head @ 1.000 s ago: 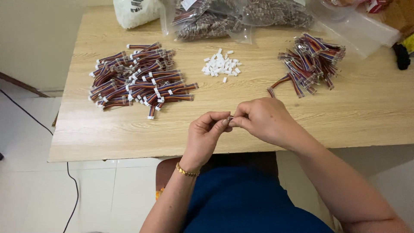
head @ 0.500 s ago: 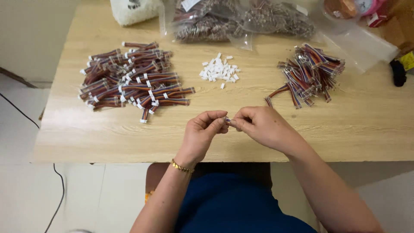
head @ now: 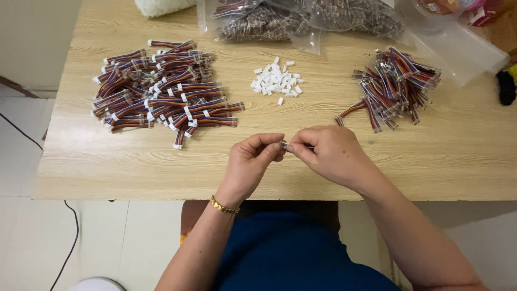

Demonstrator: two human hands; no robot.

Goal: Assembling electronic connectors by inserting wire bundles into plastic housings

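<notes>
My left hand (head: 252, 164) and my right hand (head: 333, 153) meet above the near edge of the wooden table (head: 134, 161). Between the fingertips they pinch a short multicoloured wire piece (head: 285, 145); most of it is hidden by my fingers, so I cannot tell whether a connector sits on it. A big pile of wire pieces with white connectors (head: 161, 91) lies to the left. A small heap of loose white connectors (head: 276, 81) lies straight ahead. A pile of bare wire pieces (head: 394, 86) lies to the right.
Clear plastic bags of more parts (head: 301, 19) lie along the far edge, with a white bag (head: 161, 6) at the far left. A black object (head: 506, 86) sits at the right edge. A dark cable (head: 70, 242) runs on the pale floor at the left.
The view has shifted slightly. My hands stay together at the same spot, fingers working on the small wire piece. The piles have not moved.
</notes>
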